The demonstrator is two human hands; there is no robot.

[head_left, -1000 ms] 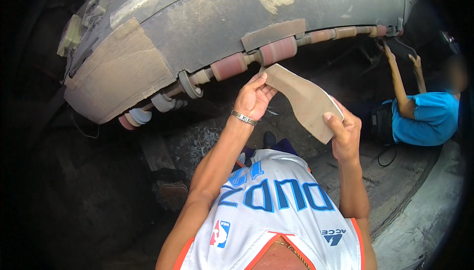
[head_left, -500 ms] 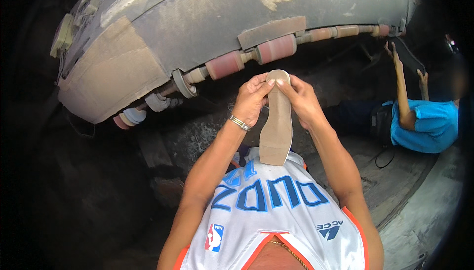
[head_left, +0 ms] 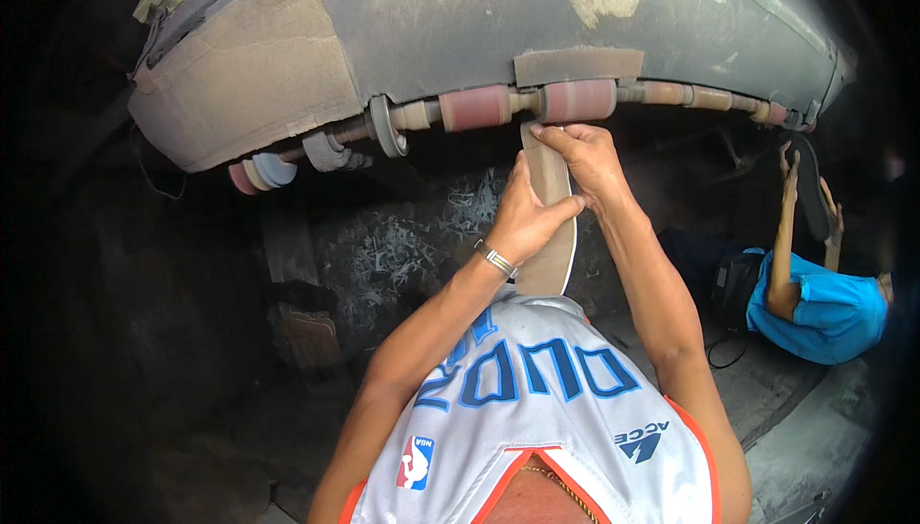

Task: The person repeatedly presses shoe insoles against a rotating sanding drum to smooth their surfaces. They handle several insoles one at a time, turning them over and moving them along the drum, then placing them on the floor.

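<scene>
Tan sole [head_left: 548,174] lay lengthwise between hands, upper end just beside red roller [head_left: 578,100]; contact unclear. Right hand [head_left: 589,162] pinched upper end, thumb on face. Left hand [head_left: 530,217] gripped middle, thumb across. Co-worker [head_left: 815,308] held dark strip [head_left: 813,188].

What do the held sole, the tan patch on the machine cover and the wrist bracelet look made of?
Sole: matte tan, perhaps fibreboard or leather; its pale edge suggests another layer.
Patch: probably cardboard, going by its dull brown, roughly cut sheet.
Bracelet: likely metal, since its silvery, gold-toned bands shine.
</scene>
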